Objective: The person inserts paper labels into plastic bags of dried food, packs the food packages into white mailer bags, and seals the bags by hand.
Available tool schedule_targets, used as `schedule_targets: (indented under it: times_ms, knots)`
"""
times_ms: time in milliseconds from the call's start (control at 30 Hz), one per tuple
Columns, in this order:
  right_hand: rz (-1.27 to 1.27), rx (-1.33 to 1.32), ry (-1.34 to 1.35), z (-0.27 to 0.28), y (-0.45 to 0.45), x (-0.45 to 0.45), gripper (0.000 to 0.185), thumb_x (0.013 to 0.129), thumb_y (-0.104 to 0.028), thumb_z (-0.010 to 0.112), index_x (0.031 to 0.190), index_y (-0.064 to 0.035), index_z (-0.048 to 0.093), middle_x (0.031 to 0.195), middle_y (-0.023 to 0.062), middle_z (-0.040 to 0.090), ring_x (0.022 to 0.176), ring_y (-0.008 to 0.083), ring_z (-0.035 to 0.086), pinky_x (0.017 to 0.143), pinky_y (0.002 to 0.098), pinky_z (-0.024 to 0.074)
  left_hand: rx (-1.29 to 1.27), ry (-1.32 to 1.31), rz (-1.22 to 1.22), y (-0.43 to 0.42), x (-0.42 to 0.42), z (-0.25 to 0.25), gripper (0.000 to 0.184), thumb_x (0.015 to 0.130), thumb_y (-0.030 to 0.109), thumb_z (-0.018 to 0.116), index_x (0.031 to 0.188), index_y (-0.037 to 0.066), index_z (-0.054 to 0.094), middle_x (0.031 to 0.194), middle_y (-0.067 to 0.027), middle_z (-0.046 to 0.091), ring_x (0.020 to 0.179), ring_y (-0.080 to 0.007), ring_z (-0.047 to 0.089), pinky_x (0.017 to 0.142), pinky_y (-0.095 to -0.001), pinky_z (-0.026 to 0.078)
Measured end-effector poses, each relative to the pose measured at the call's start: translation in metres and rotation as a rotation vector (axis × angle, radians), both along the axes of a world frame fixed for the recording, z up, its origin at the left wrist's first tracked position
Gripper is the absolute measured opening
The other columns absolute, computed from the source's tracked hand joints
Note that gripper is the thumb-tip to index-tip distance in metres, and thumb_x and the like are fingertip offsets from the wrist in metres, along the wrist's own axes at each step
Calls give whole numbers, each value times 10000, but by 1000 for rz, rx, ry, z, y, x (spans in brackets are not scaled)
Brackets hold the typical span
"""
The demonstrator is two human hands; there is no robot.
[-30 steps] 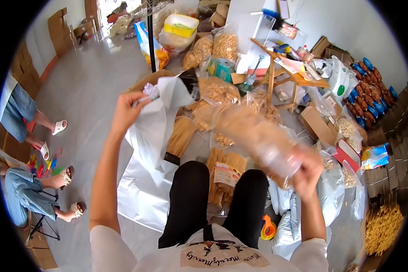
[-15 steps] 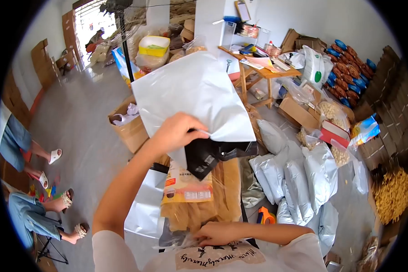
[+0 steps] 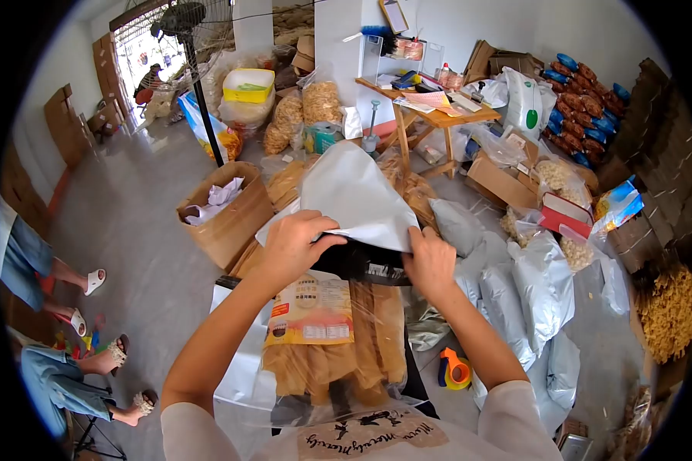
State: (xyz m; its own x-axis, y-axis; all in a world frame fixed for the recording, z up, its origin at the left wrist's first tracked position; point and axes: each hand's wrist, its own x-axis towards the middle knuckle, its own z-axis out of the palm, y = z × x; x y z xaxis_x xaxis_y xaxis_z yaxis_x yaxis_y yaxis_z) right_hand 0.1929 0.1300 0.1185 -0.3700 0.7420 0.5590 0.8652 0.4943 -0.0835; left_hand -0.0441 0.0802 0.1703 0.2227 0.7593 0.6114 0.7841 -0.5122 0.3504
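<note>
A white plastic mailer bag (image 3: pixel 354 188) with a black inside is stretched between both hands. My left hand (image 3: pixel 296 242) pinches its near edge on the left, and my right hand (image 3: pixel 432 260) grips the edge on the right. The bag's dark mouth (image 3: pixel 361 261) faces me. Just below it, a clear packet of flat tan strips (image 3: pixel 377 330) lies across my lap, bearing a yellow and orange label (image 3: pixel 311 311). Its near end of loose clear film rests against my shirt.
A carton (image 3: pixel 231 219) stands at the left, near a fan pole (image 3: pixel 200 107). Filled silver-white bags (image 3: pixel 542 288) and an orange tape dispenser (image 3: pixel 457 369) lie at the right. A wooden table (image 3: pixel 446 115) stands behind. Two people's legs (image 3: pixel 50 376) show at far left.
My right hand has left the packet's near end and moved up to the bag's right edge. The bag has come down lower and its mouth is spread wider. The packet now lies on my lap.
</note>
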Motion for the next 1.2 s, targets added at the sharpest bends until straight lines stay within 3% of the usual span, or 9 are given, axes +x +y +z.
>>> schedule_targets:
  times_ms: [167, 367, 433, 533, 667, 800, 933, 1100, 1200]
  knots:
    - [-47, 23, 8, 7, 54, 13, 79, 628, -3, 573, 699, -12, 537, 752, 176, 566, 666, 334, 596, 560, 429, 473, 111, 226, 49, 21, -43, -10, 171, 722, 49, 613, 892, 71, 608, 742, -79, 584, 714, -295, 573, 594, -376, 457]
    - [-136, -128, -15, -3, 108, 1, 61, 666, -12, 554, 721, -6, 580, 769, 207, 602, 762, 363, 600, 638, 441, 485, 19, 525, 591, 84, -125, -43, 215, 698, 90, 630, 847, -48, 560, 653, -143, 589, 616, -300, 607, 504, -374, 475]
    - [-162, -149, 34, -14, 126, -5, 70, 672, -15, 555, 731, -10, 593, 768, 208, 608, 779, 369, 599, 652, 440, 488, -880, 56, 612, 108, -148, -49, 174, 733, 130, 608, 812, -19, 565, 613, -123, 600, 518, -271, 609, 400, -374, 444]
    - [-214, -192, 126, -47, 145, -8, 113, 696, -36, 556, 776, -57, 632, 793, 194, 619, 803, 360, 602, 692, 434, 489, -1216, -548, 517, 105, -150, -48, 139, 765, 111, 576, 809, -21, 569, 605, -79, 614, 467, -203, 604, 348, -346, 422]
    - [-154, -405, 303, -110, 168, -6, 181, 711, -92, 573, 858, -139, 668, 828, 168, 627, 798, 335, 606, 721, 419, 484, -992, -1464, 410, 137, -195, -164, 128, 775, 21, 557, 902, 9, 570, 761, -79, 624, 601, -177, 618, 466, -239, 493]
    - [-181, -649, 357, -162, 161, -2, 238, 711, -116, 596, 935, -161, 665, 843, 176, 629, 816, 341, 606, 747, 424, 480, -768, -1869, 456, 120, -159, -207, 320, 782, -118, 416, 1025, 42, 549, 872, -73, 573, 771, -154, 588, 648, -235, 546]
    - [-177, -551, 190, -188, 138, 2, 247, 711, -119, 621, 952, -156, 663, 732, 163, 625, 709, 307, 621, 677, 346, 493, -878, -1805, 408, 101, -165, -253, 307, 791, -64, 472, 1062, 61, 545, 920, -71, 581, 766, -177, 588, 658, -245, 542]
    - [283, -532, 1271, -163, 129, -9, 95, 806, -46, 577, 880, -6, 621, 663, -5, 578, 549, 47, 463, 526, 209, 383, -542, -1252, 416, 81, -109, -174, 148, 802, 84, 552, 909, 7, 619, 747, -37, 596, 706, -111, 560, 595, -212, 454]
    - [217, -248, 1314, -106, 94, -15, 32, 836, -5, 522, 863, -1, 539, 726, 24, 613, 609, 82, 546, 546, 241, 418, -229, -1034, 352, 87, -84, -154, 223, 834, 147, 535, 817, -50, 639, 679, 11, 579, 638, -51, 469, 578, -226, 382]
